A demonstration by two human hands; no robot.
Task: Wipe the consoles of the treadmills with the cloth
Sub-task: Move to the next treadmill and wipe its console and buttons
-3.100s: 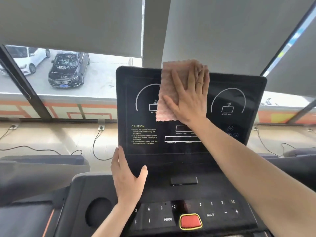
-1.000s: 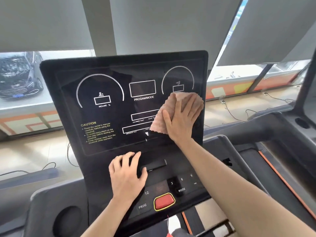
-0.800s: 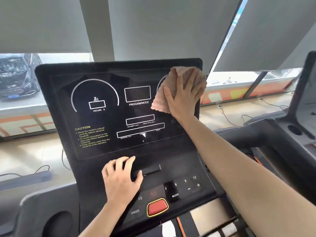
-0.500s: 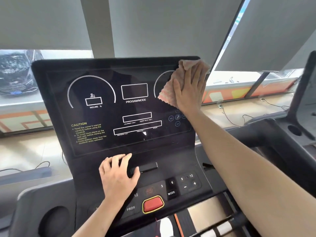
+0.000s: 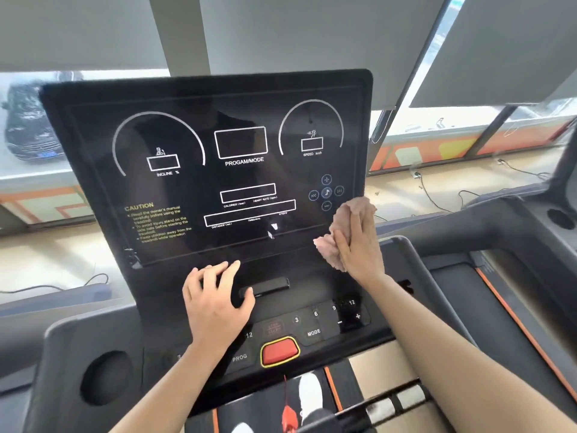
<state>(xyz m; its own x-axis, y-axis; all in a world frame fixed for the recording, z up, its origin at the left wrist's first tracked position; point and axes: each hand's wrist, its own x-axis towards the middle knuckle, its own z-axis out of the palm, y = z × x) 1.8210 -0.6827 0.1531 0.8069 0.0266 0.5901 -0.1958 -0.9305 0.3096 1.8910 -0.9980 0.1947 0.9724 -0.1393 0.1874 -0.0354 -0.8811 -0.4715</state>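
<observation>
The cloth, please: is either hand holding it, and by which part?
The right hand presses the pink cloth flat under its palm and fingers; the edges stick out. The left hand holds nothing.

Beyond the window, a dark car (image 5: 29, 129) is parked outside at the far left, partly cut off by grey roller blinds (image 5: 78, 29) that hang across the upper part of the glass, with a pale pillar (image 5: 179, 32) between two of them. Under the window runs an orange and cream patterned wall band (image 5: 437, 150), and black cables (image 5: 437, 198) trail over the light wooden floor (image 5: 46, 264) from a socket low on the wall at the right. At the bottom edge a white shoe (image 5: 310, 392) shows, beside a red cord (image 5: 288, 410) that hangs down.
</observation>
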